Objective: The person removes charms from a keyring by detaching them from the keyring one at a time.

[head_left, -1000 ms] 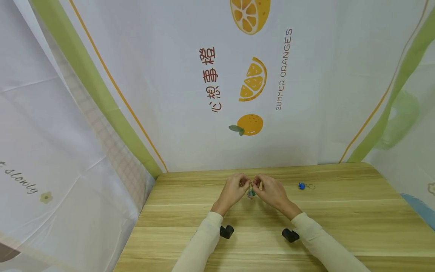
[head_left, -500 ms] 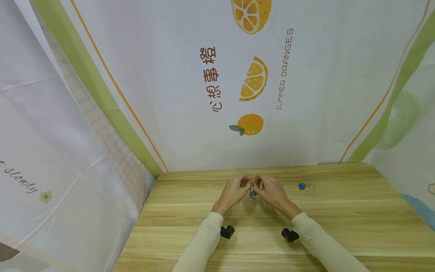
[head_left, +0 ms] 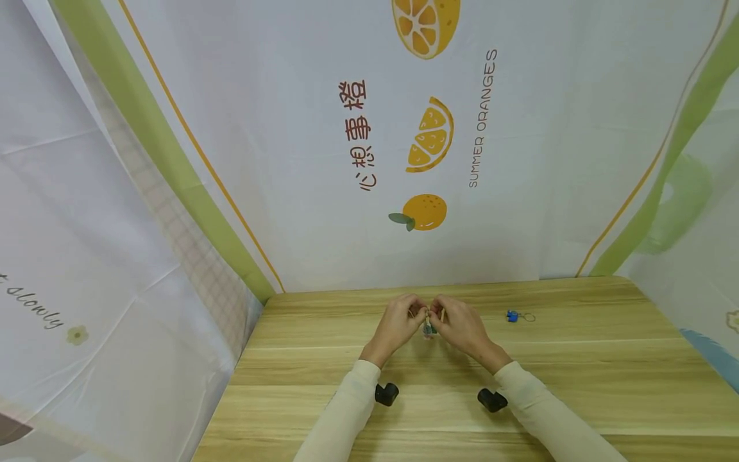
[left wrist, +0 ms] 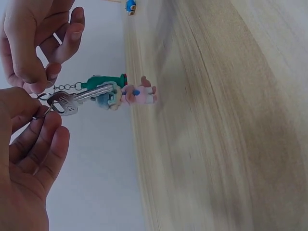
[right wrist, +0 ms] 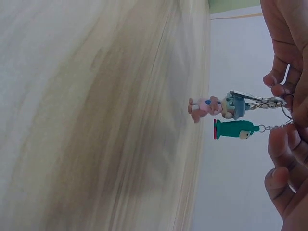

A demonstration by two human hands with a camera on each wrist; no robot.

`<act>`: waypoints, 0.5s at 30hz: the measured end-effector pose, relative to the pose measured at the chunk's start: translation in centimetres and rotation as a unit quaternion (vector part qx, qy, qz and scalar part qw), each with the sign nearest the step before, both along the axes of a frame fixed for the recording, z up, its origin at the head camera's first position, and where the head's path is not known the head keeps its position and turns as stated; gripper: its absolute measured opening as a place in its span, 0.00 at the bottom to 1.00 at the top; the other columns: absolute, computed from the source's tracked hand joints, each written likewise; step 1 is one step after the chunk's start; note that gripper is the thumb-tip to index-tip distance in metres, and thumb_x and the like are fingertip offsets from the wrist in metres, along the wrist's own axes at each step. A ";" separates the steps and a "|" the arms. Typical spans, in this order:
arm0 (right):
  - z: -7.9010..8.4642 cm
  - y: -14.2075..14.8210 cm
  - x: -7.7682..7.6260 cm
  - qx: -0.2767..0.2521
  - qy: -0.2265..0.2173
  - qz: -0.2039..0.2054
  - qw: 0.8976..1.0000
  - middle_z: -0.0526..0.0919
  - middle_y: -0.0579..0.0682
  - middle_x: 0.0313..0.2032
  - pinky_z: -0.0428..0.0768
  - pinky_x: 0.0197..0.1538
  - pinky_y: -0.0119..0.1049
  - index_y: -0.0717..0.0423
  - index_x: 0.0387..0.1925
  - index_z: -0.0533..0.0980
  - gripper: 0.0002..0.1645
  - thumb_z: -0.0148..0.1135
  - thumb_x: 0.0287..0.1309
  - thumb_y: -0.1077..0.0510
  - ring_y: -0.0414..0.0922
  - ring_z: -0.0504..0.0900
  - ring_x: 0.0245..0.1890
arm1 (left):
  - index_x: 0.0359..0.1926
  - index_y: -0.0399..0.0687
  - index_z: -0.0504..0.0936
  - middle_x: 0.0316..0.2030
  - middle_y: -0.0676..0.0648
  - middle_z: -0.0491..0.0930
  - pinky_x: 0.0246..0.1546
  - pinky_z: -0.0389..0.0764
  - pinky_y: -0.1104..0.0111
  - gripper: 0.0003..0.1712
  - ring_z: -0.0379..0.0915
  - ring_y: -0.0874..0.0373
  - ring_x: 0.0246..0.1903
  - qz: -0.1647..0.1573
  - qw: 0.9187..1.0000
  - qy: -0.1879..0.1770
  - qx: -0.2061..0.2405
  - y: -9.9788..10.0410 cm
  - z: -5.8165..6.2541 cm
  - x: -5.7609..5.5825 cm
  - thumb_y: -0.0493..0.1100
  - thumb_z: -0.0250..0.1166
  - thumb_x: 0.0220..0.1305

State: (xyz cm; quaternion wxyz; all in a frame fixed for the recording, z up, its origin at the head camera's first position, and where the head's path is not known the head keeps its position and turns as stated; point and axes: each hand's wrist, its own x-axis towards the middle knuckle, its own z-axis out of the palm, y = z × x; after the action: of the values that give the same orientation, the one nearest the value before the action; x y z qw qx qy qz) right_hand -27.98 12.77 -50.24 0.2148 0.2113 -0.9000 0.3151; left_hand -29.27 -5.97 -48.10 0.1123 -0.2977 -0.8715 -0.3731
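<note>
Both hands meet fingertip to fingertip over the wooden table (head_left: 450, 398). My left hand (head_left: 397, 326) pinches a metal key ring (left wrist: 42, 113) that carries a silver key (left wrist: 72, 102). Opposite it, my right hand (head_left: 460, 325) pinches at the ring and the end of a small chain (left wrist: 67, 87). From this chain hangs a green figure charm (right wrist: 234, 128) with a red base. A pink and blue doll charm (right wrist: 216, 107) dangles beside it, partly overlapped by the key. The fingertips hide part of the ring.
A blue figure keychain (head_left: 512, 316) with its own ring lies on the table, right of the hands. Black wrist-camera mounts (head_left: 386, 394) show under both forearms. Behind the table's back edge hangs a white cloth (head_left: 508, 244) printed with oranges.
The hands stay in nearly the same place. The dangling charms between them shift slightly; the blue keychain lies unmoved.
</note>
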 end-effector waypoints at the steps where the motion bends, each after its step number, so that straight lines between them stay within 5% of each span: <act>1: 0.0 0.0 0.0 -0.002 0.000 0.002 1.000 0.81 0.41 0.27 0.69 0.24 0.29 0.48 0.34 0.78 0.08 0.70 0.65 0.62 0.31 0.70 0.22 | 0.45 0.42 0.87 0.39 0.45 0.87 0.40 0.84 0.74 0.05 0.83 0.58 0.37 0.001 1.000 0.001 0.001 0.0 0.0 0.0 0.36 0.65 0.77; 15: -0.1 0.4 0.2 -0.007 0.000 0.009 1.000 0.85 0.43 0.32 0.72 0.27 0.28 0.49 0.37 0.80 0.03 0.66 0.68 0.60 0.31 0.73 0.24 | 0.45 0.40 0.88 0.39 0.45 0.87 0.41 0.84 0.75 0.06 0.82 0.60 0.37 0.002 1.000 -0.003 0.013 -0.1 -0.1 -0.2 0.36 0.64 0.77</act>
State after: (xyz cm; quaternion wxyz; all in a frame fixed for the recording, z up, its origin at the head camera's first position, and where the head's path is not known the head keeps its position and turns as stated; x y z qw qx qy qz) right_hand -27.82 13.14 -50.36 0.2131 0.2178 -0.8959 0.3233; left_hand -29.44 -6.11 -48.18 0.1148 -0.2931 -0.8676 -0.3849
